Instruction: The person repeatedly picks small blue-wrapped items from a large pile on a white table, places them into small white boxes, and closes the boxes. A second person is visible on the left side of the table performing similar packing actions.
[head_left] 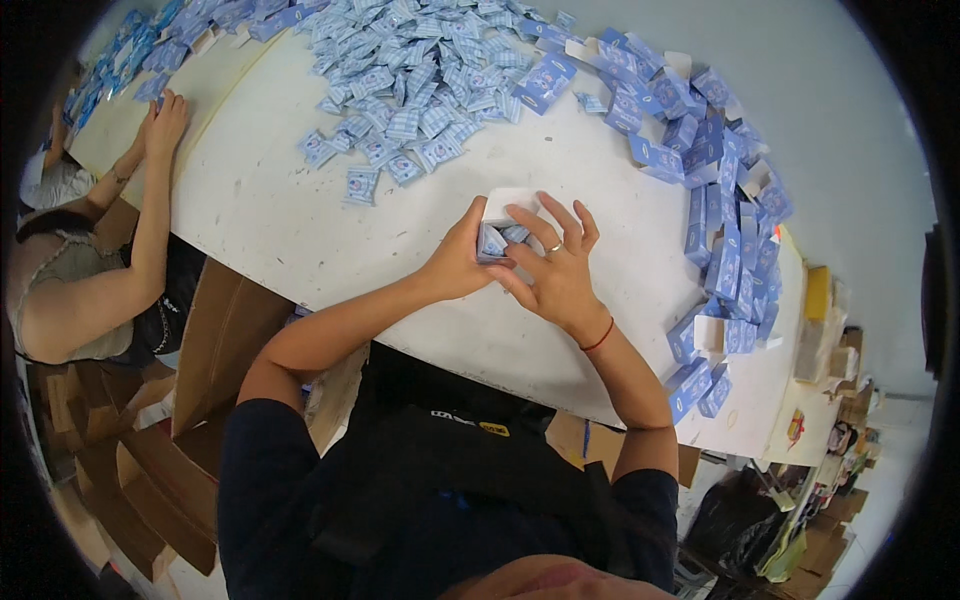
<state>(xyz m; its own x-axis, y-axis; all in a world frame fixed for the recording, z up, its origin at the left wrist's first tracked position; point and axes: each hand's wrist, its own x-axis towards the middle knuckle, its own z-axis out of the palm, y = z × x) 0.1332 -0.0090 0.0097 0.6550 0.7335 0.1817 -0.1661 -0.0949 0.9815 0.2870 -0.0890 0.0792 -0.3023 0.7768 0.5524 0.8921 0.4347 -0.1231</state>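
Observation:
Over the near part of the white table, my left hand grips a small blue carton from its left side. The carton's white flap stands raised, and small blue packets show in its mouth. My right hand is at the carton's right side, fingers spread, with fingertips at the flap and the packets. Its palm side and part of the carton are hidden. A large heap of blue-and-white checked packets lies beyond my hands.
Several blue cartons, some with flaps up, are piled along the table's right side. At left, another person's hands work at an adjoining table. Brown cardboard boxes stand below the table's left edge.

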